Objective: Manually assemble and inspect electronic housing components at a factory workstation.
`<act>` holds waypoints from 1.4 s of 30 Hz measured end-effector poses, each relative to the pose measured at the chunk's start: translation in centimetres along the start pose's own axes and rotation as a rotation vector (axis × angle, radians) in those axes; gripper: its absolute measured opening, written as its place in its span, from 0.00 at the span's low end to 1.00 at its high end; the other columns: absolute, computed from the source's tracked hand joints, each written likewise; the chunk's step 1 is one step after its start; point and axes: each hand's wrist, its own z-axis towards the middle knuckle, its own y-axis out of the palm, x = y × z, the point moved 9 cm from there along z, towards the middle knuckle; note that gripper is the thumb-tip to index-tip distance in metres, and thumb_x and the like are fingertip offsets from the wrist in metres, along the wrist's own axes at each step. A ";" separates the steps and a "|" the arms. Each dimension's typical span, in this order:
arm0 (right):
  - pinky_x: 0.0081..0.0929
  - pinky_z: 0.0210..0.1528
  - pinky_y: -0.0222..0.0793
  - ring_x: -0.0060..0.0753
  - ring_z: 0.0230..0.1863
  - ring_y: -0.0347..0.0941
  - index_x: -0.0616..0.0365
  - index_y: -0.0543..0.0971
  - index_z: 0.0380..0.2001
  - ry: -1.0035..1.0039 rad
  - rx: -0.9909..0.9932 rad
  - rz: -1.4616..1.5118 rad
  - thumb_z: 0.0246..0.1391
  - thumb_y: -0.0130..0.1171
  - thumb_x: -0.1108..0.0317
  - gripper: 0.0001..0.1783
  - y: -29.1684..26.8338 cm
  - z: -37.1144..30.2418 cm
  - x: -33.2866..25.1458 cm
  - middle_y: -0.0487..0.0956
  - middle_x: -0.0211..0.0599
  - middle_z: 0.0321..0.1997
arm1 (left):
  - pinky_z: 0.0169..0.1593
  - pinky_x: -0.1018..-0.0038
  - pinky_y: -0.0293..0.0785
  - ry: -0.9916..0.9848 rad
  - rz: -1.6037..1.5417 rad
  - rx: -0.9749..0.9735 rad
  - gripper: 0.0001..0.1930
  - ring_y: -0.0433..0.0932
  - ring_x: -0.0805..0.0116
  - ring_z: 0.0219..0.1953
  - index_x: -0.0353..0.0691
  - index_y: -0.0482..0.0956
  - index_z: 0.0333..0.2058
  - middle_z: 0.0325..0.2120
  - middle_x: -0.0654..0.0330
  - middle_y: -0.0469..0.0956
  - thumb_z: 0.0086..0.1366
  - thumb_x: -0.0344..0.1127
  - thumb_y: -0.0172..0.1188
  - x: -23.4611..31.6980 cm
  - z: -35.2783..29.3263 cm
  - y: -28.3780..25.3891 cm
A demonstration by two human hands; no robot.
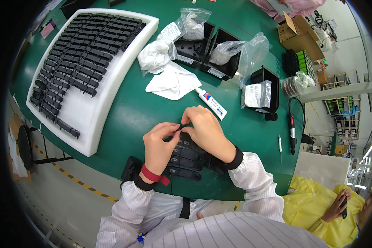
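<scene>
Left hand (159, 142) and right hand (204, 130) meet fingertip to fingertip, both pinched shut on a small black part (180, 126) just above a row of black plastic strips (186, 159) on the near green desk (128, 115). Part looks light, stiff, tiny; best pinched by its ends. Glue tube (211, 103) just beyond; white foam tray (95, 103) of strips far left.

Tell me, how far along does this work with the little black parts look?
A few black parts already lie in a row under the hands. Both hands, left hand and right hand, pinch one small black piece between them now. Many more black parts fill the white foam tray, so plenty seems left.
</scene>
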 end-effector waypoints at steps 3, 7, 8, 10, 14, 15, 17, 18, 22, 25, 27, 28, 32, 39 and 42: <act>0.37 0.39 0.75 0.47 0.37 0.80 0.64 0.76 0.33 0.083 -0.081 0.148 0.41 0.70 0.79 0.15 0.7 0.3 1.3 0.82 0.45 0.31 | 0.41 0.77 0.83 0.021 0.014 0.007 0.09 0.85 0.68 0.36 0.26 0.84 0.38 0.38 0.53 0.84 0.57 0.17 0.65 0.3 0.0 -0.1; 0.33 0.36 0.78 0.45 0.34 0.83 0.66 0.75 0.34 0.086 -0.187 0.268 0.43 0.69 0.81 0.14 1.3 0.6 2.0 0.84 0.47 0.31 | 0.41 0.77 0.83 0.036 0.045 -0.001 0.09 0.85 0.68 0.36 0.27 0.85 0.38 0.38 0.53 0.84 0.57 0.17 0.65 0.5 -0.1 0.1; 0.33 0.36 0.78 0.45 0.34 0.83 0.66 0.75 0.34 0.084 -0.187 0.271 0.43 0.69 0.81 0.14 1.3 0.6 1.8 0.84 0.47 0.31 | 0.41 0.77 0.83 0.050 0.053 0.004 0.09 0.85 0.68 0.36 0.27 0.85 0.38 0.38 0.53 0.84 0.56 0.17 0.66 0.4 -0.2 0.1; 0.33 0.36 0.78 0.45 0.33 0.83 0.66 0.75 0.34 0.047 -0.192 0.212 0.43 0.68 0.81 0.15 1.2 0.7 1.2 0.84 0.47 0.30 | 0.41 0.77 0.83 0.064 0.060 0.007 0.09 0.85 0.68 0.36 0.27 0.85 0.38 0.38 0.53 0.84 0.56 0.17 0.66 0.4 -0.4 0.0; 0.31 0.35 0.77 0.41 0.33 0.83 0.66 0.76 0.35 0.028 -0.157 0.266 0.43 0.68 0.81 0.14 1.1 0.6 1.5 0.84 0.45 0.30 | 0.42 0.76 0.83 0.046 0.036 0.030 0.09 0.85 0.66 0.36 0.27 0.85 0.37 0.38 0.52 0.84 0.56 0.18 0.66 0.3 -0.4 -0.2; 0.32 0.35 0.77 0.41 0.33 0.83 0.67 0.77 0.35 0.091 -0.171 0.367 0.44 0.68 0.81 0.13 1.2 0.5 2.2 0.84 0.46 0.30 | 0.41 0.75 0.83 0.015 -0.014 0.041 0.08 0.86 0.65 0.35 0.27 0.84 0.36 0.37 0.52 0.85 0.56 0.19 0.66 0.2 -0.3 -0.3; 0.32 0.34 0.77 0.41 0.33 0.83 0.67 0.78 0.35 0.154 -0.186 0.469 0.44 0.68 0.80 0.13 1.4 0.3 2.8 0.84 0.46 0.29 | 0.42 0.75 0.84 -0.007 -0.030 0.036 0.08 0.86 0.65 0.35 0.27 0.84 0.37 0.37 0.52 0.85 0.56 0.19 0.66 0.2 -0.3 -0.2; 0.31 0.35 0.77 0.40 0.33 0.83 0.68 0.80 0.36 0.173 -0.186 0.482 0.45 0.67 0.80 0.12 1.4 0.1 2.9 0.84 0.46 0.30 | 0.42 0.75 0.84 -0.028 -0.047 0.030 0.08 0.86 0.66 0.36 0.27 0.84 0.37 0.38 0.52 0.84 0.57 0.19 0.66 0.0 -0.3 -0.2; 0.30 0.39 0.78 0.39 0.35 0.84 0.69 0.82 0.37 0.165 -0.189 0.461 0.48 0.67 0.79 0.11 1.1 0.2 2.6 0.85 0.48 0.32 | 0.42 0.75 0.84 -0.033 -0.038 0.031 0.08 0.86 0.66 0.36 0.27 0.84 0.38 0.38 0.53 0.84 0.57 0.18 0.66 -0.2 -0.2 -0.3; 0.30 0.40 0.79 0.39 0.36 0.84 0.69 0.83 0.37 0.161 -0.187 0.445 0.49 0.66 0.78 0.11 1.0 0.3 2.8 0.85 0.49 0.33 | 0.42 0.76 0.84 -0.017 -0.036 0.032 0.09 0.86 0.67 0.36 0.27 0.84 0.38 0.38 0.53 0.84 0.57 0.18 0.66 0.1 -0.1 -0.4; 0.30 0.41 0.78 0.39 0.36 0.84 0.69 0.83 0.37 0.172 -0.198 0.441 0.49 0.67 0.78 0.11 1.0 0.3 2.6 0.85 0.49 0.33 | 0.42 0.76 0.84 -0.027 -0.043 0.031 0.09 0.86 0.66 0.36 0.27 0.84 0.38 0.38 0.53 0.84 0.57 0.18 0.66 0.0 0.0 -0.4; 0.30 0.41 0.78 0.40 0.35 0.84 0.69 0.83 0.37 0.183 -0.207 0.438 0.49 0.67 0.78 0.11 1.0 0.3 2.6 0.85 0.49 0.33 | 0.42 0.76 0.84 -0.027 -0.043 0.031 0.09 0.86 0.66 0.36 0.27 0.84 0.38 0.38 0.53 0.84 0.57 0.18 0.66 0.1 -0.1 -0.4; 0.31 0.40 0.78 0.40 0.35 0.84 0.69 0.83 0.35 0.153 -0.169 0.435 0.48 0.68 0.77 0.10 1.2 0.1 2.4 0.85 0.49 0.32 | 0.41 0.75 0.84 -0.027 -0.029 0.030 0.09 0.86 0.66 0.36 0.27 0.84 0.38 0.38 0.53 0.84 0.58 0.18 0.66 0.0 -0.1 -0.3; 0.30 0.34 0.77 0.39 0.29 0.83 0.68 0.82 0.33 0.100 -0.175 0.285 0.43 0.68 0.79 0.10 1.6 0.4 2.4 0.84 0.45 0.27 | 0.40 0.74 0.83 -0.001 -0.003 0.026 0.08 0.86 0.62 0.34 0.28 0.85 0.37 0.36 0.51 0.85 0.57 0.19 0.67 0.1 -0.4 -0.1; 0.30 0.34 0.77 0.40 0.29 0.83 0.68 0.82 0.32 0.058 -0.231 0.198 0.41 0.68 0.79 0.11 1.9 1.0 2.2 0.83 0.46 0.26 | 0.40 0.72 0.82 0.025 0.041 0.022 0.08 0.86 0.60 0.35 0.29 0.85 0.36 0.36 0.51 0.85 0.56 0.19 0.67 0.3 -0.4 -0.1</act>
